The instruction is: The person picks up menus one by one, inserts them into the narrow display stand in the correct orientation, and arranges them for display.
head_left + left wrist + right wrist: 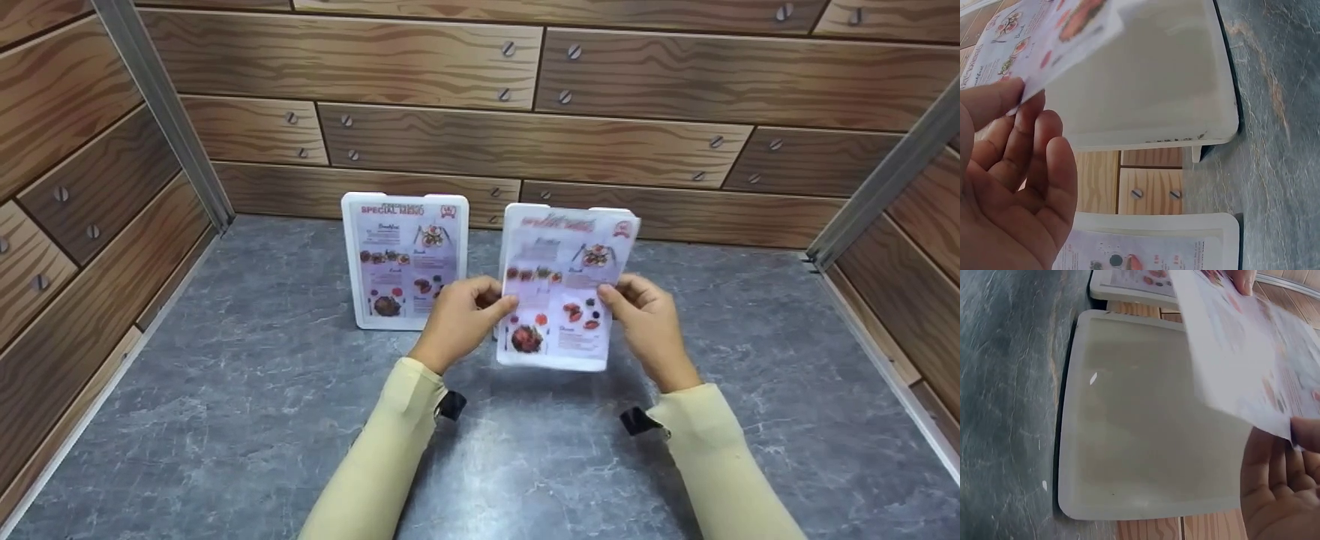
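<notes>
A printed menu sheet [559, 300] is held upright between both hands, in front of a white menu stand [1145, 416] with a blank beige face. By its left edge the left hand [461, 315] pinches the sheet between thumb and fingers. At the opposite edge the right hand [649, 326] grips it the same way. Both wrist views show a gap between the sheet's lower part and the stand's face. A second white stand [352, 262], to the left, bears a similar menu sheet [386, 259]; the left hand partly covers its lower right corner in the head view.
Both stands rest on a grey marbled tabletop [225, 390]. Wood-patterned panels [420, 67] rise at the back and on both sides, with metal strips [169, 112] at the corners. Black straps [452, 405] show at the wrists below the cream sleeves.
</notes>
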Demonstrator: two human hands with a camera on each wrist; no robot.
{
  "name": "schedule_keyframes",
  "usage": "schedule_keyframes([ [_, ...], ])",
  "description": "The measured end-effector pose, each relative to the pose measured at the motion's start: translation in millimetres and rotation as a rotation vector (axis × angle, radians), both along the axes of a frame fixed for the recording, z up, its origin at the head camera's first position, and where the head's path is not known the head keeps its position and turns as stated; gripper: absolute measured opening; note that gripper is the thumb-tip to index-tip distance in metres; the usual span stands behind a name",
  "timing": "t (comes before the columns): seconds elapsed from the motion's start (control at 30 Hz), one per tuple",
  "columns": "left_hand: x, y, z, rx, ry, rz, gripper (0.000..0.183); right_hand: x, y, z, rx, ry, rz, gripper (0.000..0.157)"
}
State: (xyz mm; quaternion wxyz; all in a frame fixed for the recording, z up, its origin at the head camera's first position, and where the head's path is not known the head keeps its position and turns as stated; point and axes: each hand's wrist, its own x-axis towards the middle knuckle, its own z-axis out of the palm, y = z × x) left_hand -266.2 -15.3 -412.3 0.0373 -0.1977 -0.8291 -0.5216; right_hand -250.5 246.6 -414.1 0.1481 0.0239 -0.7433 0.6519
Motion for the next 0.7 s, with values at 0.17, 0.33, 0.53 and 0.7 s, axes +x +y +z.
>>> schedule_keyframes([
  [0.17, 1.3, 0.4, -0.5, -0.030, -0.031, -0.056, 0.020, -0.4, 0.6, 1.4, -0.076, 0.022, -0.027, 0.011],
  [0.33, 0.1, 0.2, -1.5, -0.013, -0.035, -0.042, 0.025, 1.0, -0.8, 0.8, -0.027, -0.043, 0.080, 0.022],
  [0.53, -0.9, -0.3, -1.9, 0.021, -0.035, -0.008, 0.027, 2.6, -2.4, 2.1, 0.036, -0.068, 0.120, 0.027],
  [0.7, 0.1, -0.2, -2.7, -0.018, -0.044, -0.025, 0.029, 3.5, -0.5, 3.8, 0.000, -0.033, 0.061, 0.020],
])
